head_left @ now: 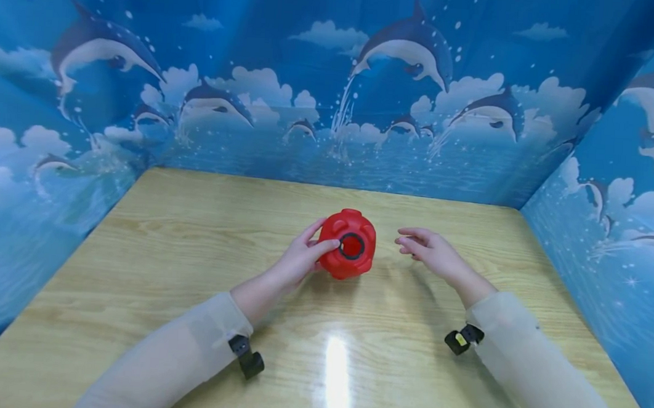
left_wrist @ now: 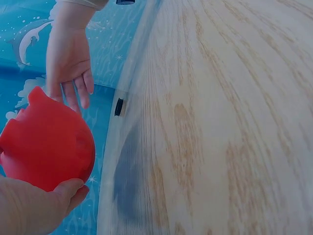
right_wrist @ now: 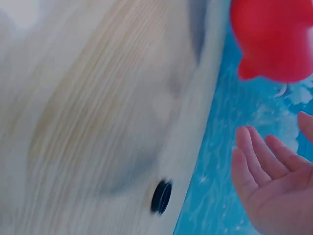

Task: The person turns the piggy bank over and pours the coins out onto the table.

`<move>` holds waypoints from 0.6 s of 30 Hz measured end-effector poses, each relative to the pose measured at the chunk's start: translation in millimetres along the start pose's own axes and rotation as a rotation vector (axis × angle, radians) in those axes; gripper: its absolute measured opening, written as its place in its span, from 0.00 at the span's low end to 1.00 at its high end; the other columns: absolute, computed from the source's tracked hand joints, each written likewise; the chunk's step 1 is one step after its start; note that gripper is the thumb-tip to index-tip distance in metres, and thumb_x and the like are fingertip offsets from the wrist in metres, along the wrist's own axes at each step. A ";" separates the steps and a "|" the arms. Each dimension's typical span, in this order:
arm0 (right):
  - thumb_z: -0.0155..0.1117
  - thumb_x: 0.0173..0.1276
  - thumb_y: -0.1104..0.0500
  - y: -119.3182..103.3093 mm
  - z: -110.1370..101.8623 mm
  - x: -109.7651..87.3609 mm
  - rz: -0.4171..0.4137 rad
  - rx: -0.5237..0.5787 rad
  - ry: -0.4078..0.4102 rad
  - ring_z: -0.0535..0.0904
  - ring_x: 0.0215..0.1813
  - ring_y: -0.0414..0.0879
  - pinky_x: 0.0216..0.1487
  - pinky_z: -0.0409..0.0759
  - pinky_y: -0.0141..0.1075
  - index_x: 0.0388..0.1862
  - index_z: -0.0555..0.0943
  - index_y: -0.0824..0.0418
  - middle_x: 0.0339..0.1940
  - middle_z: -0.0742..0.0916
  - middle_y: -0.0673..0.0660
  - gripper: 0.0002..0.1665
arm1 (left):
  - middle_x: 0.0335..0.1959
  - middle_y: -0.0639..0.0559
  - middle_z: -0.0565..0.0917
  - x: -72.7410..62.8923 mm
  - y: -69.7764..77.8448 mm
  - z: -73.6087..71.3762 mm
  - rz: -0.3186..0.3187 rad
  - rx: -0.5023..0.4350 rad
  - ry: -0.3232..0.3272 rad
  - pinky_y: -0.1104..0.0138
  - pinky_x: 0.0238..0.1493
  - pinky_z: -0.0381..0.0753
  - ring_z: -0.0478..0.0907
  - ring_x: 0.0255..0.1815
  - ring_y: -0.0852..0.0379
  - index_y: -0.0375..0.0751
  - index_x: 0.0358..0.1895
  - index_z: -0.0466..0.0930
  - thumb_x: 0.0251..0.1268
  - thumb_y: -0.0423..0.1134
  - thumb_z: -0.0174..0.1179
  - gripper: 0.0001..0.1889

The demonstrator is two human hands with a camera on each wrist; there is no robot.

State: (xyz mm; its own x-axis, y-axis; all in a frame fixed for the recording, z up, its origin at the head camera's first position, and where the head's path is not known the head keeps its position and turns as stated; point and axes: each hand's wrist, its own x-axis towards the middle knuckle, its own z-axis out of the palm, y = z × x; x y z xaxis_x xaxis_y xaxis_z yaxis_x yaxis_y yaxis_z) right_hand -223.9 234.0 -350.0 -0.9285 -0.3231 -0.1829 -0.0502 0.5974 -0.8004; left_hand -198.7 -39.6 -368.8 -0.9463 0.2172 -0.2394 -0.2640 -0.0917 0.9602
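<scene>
My left hand (head_left: 298,256) holds a red, round, hollow container (head_left: 348,265) above the table. Its surface has several stubby bumps, and a dark-rimmed round opening faces the head camera. The thumb lies at the edge of that opening while the fingers go round the left side, partly hidden. In the left wrist view the container (left_wrist: 49,142) shows its smooth side. To its right, apart from it, my right hand (head_left: 432,252) hovers with loosely extended fingers and an empty palm. A small black round cap or ring (right_wrist: 161,197) stands on the table near the right hand.
The wood-grain table (head_left: 203,234) has a bright light reflection near its front. Blue curtains with dolphins (head_left: 286,140) border it at the back and both sides. A small black device (head_left: 247,357) is strapped at each sleeve cuff.
</scene>
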 end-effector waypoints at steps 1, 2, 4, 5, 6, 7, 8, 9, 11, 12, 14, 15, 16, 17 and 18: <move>0.46 0.74 0.46 -3.2 1.9 -0.8 0.006 0.051 -0.030 0.74 0.58 0.56 0.57 0.72 0.50 0.70 0.59 0.66 0.61 0.75 0.66 0.33 | 0.57 0.43 0.74 0.0 -0.3 -0.1 0.000 -0.002 -0.003 0.57 0.50 0.77 0.75 0.53 0.48 0.56 0.72 0.54 0.61 0.42 0.62 0.37; 0.45 0.74 0.46 -6.3 3.6 -1.7 0.016 0.095 -0.059 0.75 0.57 0.56 0.58 0.72 0.50 0.71 0.57 0.65 0.61 0.74 0.66 0.34 | 0.57 0.43 0.74 0.1 -0.5 -0.1 0.002 -0.003 -0.006 0.57 0.51 0.77 0.75 0.53 0.47 0.56 0.72 0.54 0.61 0.42 0.62 0.37; 0.41 0.75 0.44 -12.1 6.9 -3.9 0.037 0.175 -0.119 0.76 0.57 0.57 0.58 0.71 0.49 0.72 0.53 0.64 0.62 0.73 0.66 0.36 | 0.57 0.43 0.74 0.2 -0.9 -0.3 0.003 -0.003 -0.009 0.57 0.51 0.77 0.75 0.53 0.47 0.57 0.72 0.54 0.61 0.43 0.62 0.37; 0.40 0.75 0.43 -14.7 8.3 -5.0 0.048 0.213 -0.148 0.76 0.56 0.58 0.58 0.72 0.49 0.73 0.51 0.63 0.63 0.73 0.67 0.36 | 0.56 0.43 0.74 0.2 -0.9 -0.3 0.005 -0.001 -0.010 0.57 0.51 0.77 0.75 0.53 0.47 0.57 0.72 0.54 0.61 0.43 0.62 0.37; 0.39 0.75 0.42 -17.3 10.0 -6.0 0.062 0.248 -0.173 0.76 0.56 0.59 0.57 0.72 0.49 0.73 0.50 0.62 0.63 0.73 0.67 0.37 | 0.56 0.43 0.74 0.2 -0.8 -0.3 0.005 0.000 -0.011 0.57 0.51 0.77 0.75 0.53 0.47 0.57 0.72 0.54 0.61 0.43 0.62 0.37; 0.38 0.75 0.41 -19.9 11.6 -7.1 0.074 0.283 -0.198 0.77 0.55 0.60 0.57 0.73 0.50 0.74 0.49 0.62 0.63 0.72 0.68 0.38 | 0.56 0.43 0.74 -0.1 -0.6 -0.1 0.006 0.003 -0.011 0.57 0.51 0.77 0.75 0.53 0.47 0.57 0.72 0.54 0.61 0.43 0.62 0.37; 0.37 0.74 0.40 -22.2 13.1 -8.0 0.086 0.310 -0.217 0.77 0.54 0.61 0.56 0.73 0.50 0.74 0.49 0.61 0.63 0.72 0.68 0.39 | 0.56 0.43 0.74 -0.2 -0.4 0.1 0.006 0.005 -0.011 0.57 0.51 0.77 0.75 0.53 0.48 0.57 0.72 0.54 0.61 0.43 0.62 0.37; 0.37 0.74 0.38 -24.3 14.7 -8.8 0.093 0.329 -0.237 0.77 0.54 0.61 0.55 0.74 0.51 0.74 0.48 0.61 0.63 0.72 0.68 0.40 | 0.56 0.43 0.74 -0.4 -0.1 0.3 0.005 0.008 -0.011 0.57 0.50 0.77 0.75 0.53 0.48 0.57 0.72 0.54 0.61 0.42 0.62 0.37; 0.36 0.73 0.36 -28.8 17.5 -10.2 0.109 0.358 -0.258 0.78 0.52 0.62 0.53 0.75 0.51 0.74 0.48 0.59 0.64 0.72 0.68 0.41 | 0.56 0.43 0.74 -0.6 0.1 0.7 0.006 0.010 -0.012 0.57 0.50 0.77 0.75 0.52 0.48 0.57 0.72 0.54 0.61 0.42 0.62 0.37; 0.36 0.72 0.35 -30.7 18.9 -10.6 0.118 0.367 -0.264 0.78 0.52 0.63 0.52 0.75 0.51 0.75 0.48 0.58 0.64 0.72 0.68 0.42 | 0.56 0.43 0.74 -0.5 0.0 0.8 0.008 0.010 -0.014 0.57 0.50 0.78 0.75 0.52 0.48 0.56 0.72 0.54 0.61 0.42 0.62 0.37; 0.35 0.71 0.33 -33.7 20.8 -11.3 0.119 0.374 -0.283 0.78 0.51 0.63 0.51 0.76 0.51 0.75 0.47 0.57 0.64 0.71 0.69 0.43 | 0.56 0.43 0.74 -0.7 -0.1 1.2 0.010 0.009 -0.021 0.57 0.50 0.77 0.75 0.52 0.48 0.56 0.73 0.53 0.61 0.42 0.62 0.38; 0.34 0.71 0.33 -34.8 21.8 -11.3 0.119 0.373 -0.289 0.79 0.50 0.63 0.50 0.77 0.50 0.75 0.47 0.57 0.65 0.70 0.70 0.43 | 0.56 0.43 0.74 -0.9 -0.2 1.4 0.012 0.008 -0.025 0.57 0.50 0.77 0.75 0.52 0.48 0.56 0.73 0.53 0.61 0.42 0.61 0.38; 0.34 0.71 0.33 -35.4 22.7 -11.2 0.124 0.376 -0.292 0.79 0.50 0.62 0.49 0.78 0.49 0.75 0.46 0.56 0.65 0.70 0.70 0.43 | 0.56 0.42 0.74 -0.8 -0.5 1.5 0.014 0.005 -0.030 0.56 0.51 0.77 0.75 0.52 0.48 0.56 0.73 0.52 0.61 0.42 0.61 0.38; 0.34 0.72 0.34 -35.7 23.5 -10.8 0.125 0.378 -0.297 0.80 0.49 0.62 0.48 0.79 0.48 0.76 0.45 0.56 0.65 0.69 0.70 0.42 | 0.56 0.42 0.74 -1.0 -0.6 1.7 0.017 0.005 -0.034 0.56 0.51 0.77 0.75 0.52 0.48 0.55 0.73 0.52 0.62 0.42 0.61 0.38; 0.33 0.72 0.34 -35.6 24.3 -10.4 0.126 0.378 -0.301 0.80 0.49 0.61 0.47 0.80 0.47 0.76 0.44 0.56 0.65 0.68 0.71 0.42 | 0.56 0.42 0.74 -1.1 -0.7 1.9 0.019 0.007 -0.037 0.56 0.51 0.77 0.75 0.52 0.48 0.55 0.73 0.52 0.62 0.42 0.61 0.38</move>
State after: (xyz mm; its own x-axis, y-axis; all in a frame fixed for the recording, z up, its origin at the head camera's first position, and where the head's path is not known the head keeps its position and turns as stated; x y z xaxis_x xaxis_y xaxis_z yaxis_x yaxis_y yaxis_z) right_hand -203.5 198.2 -333.5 -0.7687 -0.4964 -0.4033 0.2439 0.3554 -0.9023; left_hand -197.1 -37.9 -369.0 -0.9436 0.2511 -0.2156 -0.2445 -0.0898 0.9655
